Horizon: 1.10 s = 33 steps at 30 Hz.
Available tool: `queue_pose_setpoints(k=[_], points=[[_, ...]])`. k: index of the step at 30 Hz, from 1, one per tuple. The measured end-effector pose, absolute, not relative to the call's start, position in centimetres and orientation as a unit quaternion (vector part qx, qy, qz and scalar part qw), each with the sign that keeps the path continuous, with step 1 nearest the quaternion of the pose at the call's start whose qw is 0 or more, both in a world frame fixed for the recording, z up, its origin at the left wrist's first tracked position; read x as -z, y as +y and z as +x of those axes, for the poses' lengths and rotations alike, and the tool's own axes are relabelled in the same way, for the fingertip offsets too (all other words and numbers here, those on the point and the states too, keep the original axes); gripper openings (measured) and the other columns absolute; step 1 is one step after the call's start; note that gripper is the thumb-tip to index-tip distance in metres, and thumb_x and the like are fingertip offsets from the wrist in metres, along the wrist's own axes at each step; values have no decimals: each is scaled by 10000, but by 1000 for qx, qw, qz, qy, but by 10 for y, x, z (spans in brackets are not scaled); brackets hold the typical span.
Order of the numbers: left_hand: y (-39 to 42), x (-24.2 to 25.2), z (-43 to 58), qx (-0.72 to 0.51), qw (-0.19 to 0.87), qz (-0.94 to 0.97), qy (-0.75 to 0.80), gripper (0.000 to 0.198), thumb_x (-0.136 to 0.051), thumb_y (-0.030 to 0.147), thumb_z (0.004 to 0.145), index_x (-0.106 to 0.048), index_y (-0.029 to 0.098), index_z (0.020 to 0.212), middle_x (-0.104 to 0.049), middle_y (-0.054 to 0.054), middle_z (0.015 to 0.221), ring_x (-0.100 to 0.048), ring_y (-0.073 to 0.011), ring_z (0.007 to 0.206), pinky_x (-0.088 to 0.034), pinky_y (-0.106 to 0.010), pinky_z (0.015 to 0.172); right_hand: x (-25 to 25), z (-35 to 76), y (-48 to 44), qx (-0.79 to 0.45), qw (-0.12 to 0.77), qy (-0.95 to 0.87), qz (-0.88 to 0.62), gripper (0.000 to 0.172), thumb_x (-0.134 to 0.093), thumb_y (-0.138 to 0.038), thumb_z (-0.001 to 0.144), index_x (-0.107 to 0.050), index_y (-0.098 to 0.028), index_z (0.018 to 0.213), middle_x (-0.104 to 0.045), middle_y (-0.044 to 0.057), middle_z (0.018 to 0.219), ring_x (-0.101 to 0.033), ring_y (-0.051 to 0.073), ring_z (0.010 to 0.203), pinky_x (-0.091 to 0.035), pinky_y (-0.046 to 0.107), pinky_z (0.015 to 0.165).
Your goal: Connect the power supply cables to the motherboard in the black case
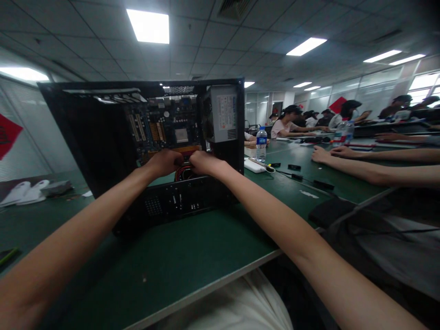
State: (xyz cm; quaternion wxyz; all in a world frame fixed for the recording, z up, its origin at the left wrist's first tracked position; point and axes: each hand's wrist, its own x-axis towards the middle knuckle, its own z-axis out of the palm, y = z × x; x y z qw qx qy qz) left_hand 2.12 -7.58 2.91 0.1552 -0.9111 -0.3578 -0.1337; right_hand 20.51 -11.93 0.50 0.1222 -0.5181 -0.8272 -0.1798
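An open black computer case [213, 192] stands on the green table, its side panel off. Both of my hands reach into it, low in front of the motherboard [187, 121]. My left hand [163, 163] is closed with its fingers curled. Close by on the right, my right hand [208, 163] is closed too, its fingertips pointing toward the left hand. What either hand holds, if anything, is hidden. Orange-brown slots [184, 150] run just above the hands. A bundle of coloured cables [182, 174] hangs between and below them. The silver power supply [222, 114] sits at the upper right inside the case.
Right of the case are a water bottle [261, 144], a white box-like item [254, 166] and black cables [297, 176]. Another person's hands [325, 155] rest on the table further right. White gloves [29, 192] lie at left. The table's front edge [220, 286] runs below my arms.
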Motion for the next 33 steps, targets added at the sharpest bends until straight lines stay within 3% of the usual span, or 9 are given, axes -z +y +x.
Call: queue_pose_setpoints(k=[33], points=[[-74, -26, 22, 126, 189, -895, -385, 229, -599, 232, 794, -784, 198, 925, -773, -69, 877, -698, -215, 804, -454, -274, 669, -4, 204, -122, 206, 131, -824, -512, 275, -591, -159, 882, -731, -61, 1097, -704, 234, 1133, -691, 307, 1044, -543, 340, 849]])
